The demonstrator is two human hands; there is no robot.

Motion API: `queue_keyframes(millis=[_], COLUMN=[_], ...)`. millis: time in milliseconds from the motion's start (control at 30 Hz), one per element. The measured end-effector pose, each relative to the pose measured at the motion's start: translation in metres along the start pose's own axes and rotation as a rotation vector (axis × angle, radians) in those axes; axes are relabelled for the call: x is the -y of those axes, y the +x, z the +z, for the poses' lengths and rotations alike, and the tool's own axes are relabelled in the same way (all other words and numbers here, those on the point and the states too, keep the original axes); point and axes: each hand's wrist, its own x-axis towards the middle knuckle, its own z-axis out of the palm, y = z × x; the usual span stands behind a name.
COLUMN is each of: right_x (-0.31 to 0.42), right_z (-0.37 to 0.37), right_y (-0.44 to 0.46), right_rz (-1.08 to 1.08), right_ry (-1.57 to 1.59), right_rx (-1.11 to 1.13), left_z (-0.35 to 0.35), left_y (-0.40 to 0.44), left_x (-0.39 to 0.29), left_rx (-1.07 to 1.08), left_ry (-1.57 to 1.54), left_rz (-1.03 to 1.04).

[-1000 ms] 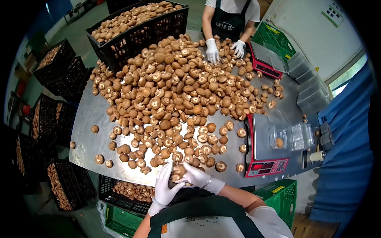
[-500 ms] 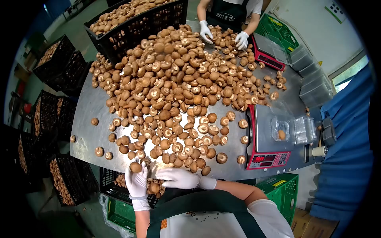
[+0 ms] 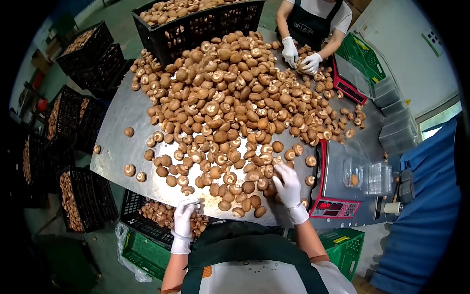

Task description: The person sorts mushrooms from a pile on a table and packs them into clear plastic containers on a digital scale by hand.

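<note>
A large pile of brown mushrooms [image 3: 220, 93] covers much of the metal table [image 3: 115, 147]. My left hand [image 3: 184, 218], in a white glove, is at the table's front edge, above a black crate [image 3: 129, 215] holding mushrooms; its fingers are curled, and what they hold, if anything, is hidden. On the right, my gloved right hand [image 3: 288, 187] reaches to the near edge of the mushrooms, fingers apart and touching or just above some of them. Beside it stands a red scale [image 3: 338, 208].
Across the table a co-worker's gloved hands [image 3: 301, 59] handle mushrooms near a second scale [image 3: 350, 81]. A full black crate [image 3: 196, 29] stands at the back left. Clear plastic boxes [image 3: 399, 127] are stacked at right. Green crates [image 3: 147, 255] sit below the front edge.
My left hand has lowered its raised mushroom out of sight and curled. My right hand has moved right and forward to the mushrooms. The co-worker's hands have come together. The view has shifted.
</note>
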Motion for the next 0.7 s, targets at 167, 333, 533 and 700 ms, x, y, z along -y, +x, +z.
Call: queue_keyframes(millis=[167,333,533,700], right_x=[0.041,0.066,0.041,0.025], right_z=[0.024,0.063,0.051,0.002], right_y=[-0.020,-0.015,0.021,0.008], right_rz=[-0.045,-0.220,0.253,0.508], right_ry=[0.209,-0.077,0.387,1.493], right_rx=[0.259,0.357,0.732,0.641], left_z=[0.013,0.043,0.051,0.030], left_y=[0.019,0.033,0.044,0.036], left_x=[0.030,0.010,0.023,0.022], left_rx=[0.017,0.142,0.247,0.036], left_ry=[0.644,1.064,1.265,0.962], left_rz=[0.361,0.640,0.747,0.714])
